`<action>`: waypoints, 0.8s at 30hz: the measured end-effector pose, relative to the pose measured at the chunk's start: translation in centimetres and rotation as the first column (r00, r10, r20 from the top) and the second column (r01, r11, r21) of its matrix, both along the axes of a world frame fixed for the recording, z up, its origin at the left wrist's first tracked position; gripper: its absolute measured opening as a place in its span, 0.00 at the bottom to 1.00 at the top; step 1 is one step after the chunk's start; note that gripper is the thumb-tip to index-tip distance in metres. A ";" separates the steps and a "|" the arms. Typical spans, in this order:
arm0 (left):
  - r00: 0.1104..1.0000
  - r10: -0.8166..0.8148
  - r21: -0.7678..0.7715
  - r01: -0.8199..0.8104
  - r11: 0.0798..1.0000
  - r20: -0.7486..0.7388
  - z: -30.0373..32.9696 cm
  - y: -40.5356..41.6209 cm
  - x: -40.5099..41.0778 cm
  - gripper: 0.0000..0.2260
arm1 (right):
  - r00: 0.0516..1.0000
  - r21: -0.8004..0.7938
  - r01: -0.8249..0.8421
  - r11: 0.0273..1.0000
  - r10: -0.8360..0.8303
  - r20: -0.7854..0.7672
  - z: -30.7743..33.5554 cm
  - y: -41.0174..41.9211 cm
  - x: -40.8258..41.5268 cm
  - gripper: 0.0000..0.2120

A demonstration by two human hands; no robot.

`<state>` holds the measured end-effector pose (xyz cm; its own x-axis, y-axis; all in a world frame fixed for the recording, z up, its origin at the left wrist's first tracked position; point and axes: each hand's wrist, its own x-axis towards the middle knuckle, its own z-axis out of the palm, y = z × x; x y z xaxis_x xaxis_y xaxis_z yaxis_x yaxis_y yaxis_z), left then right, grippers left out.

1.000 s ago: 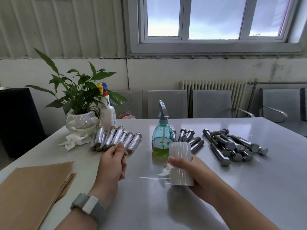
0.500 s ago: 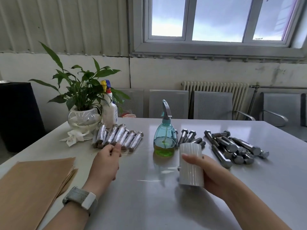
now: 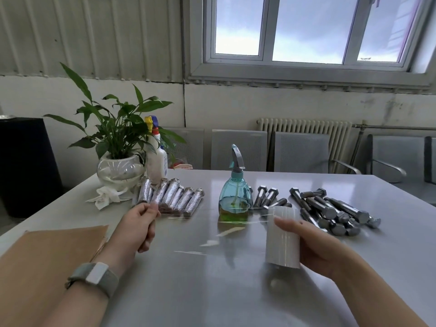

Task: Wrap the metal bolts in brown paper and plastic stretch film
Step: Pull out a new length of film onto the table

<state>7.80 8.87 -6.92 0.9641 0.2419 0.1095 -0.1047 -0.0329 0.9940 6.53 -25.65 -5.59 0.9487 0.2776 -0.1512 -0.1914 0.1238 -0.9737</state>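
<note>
My right hand (image 3: pixel 313 246) grips a white roll of stretch film (image 3: pixel 283 239), held upright just above the table. A clear sheet of film (image 3: pixel 212 223) stretches from the roll leftward to my left hand (image 3: pixel 139 227), which pinches its free end. Several bare metal bolts (image 3: pixel 330 211) lie in a pile right of the roll. A row of wrapped bolts (image 3: pixel 172 197) lies just beyond my left hand. A stack of brown paper (image 3: pixel 47 260) lies at the near left.
A teal spray bottle (image 3: pixel 234 197) stands mid-table behind the film. A potted plant in a glass bowl (image 3: pixel 120 171), a white bottle (image 3: pixel 157 161) and a crumpled tissue (image 3: pixel 105 198) sit at the far left. Grey chairs (image 3: pixel 299 152) line the table's far edge.
My hands have moved apart, the left going left and away, the right going right with the roll, so more film is pulled out between them.
</note>
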 end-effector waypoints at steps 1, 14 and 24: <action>1.000 -0.012 -0.008 0.012 1.000 0.002 0.0 0.0 0.0 0.13 | 1.000 0.011 0.007 1.000 -0.007 0.006 -0.1 -0.2 0.1 0.43; 0.983 -0.177 -0.268 0.160 0.950 -0.041 2.1 1.7 -1.1 0.11 | 0.991 0.055 -0.061 0.997 0.067 -0.115 0.7 -2.7 -0.2 0.29; 0.972 0.200 0.923 0.040 0.383 -0.125 0.2 0.7 -3.1 0.13 | 0.991 -0.517 0.065 0.853 -0.116 -0.067 2.1 -3.4 -2.0 0.44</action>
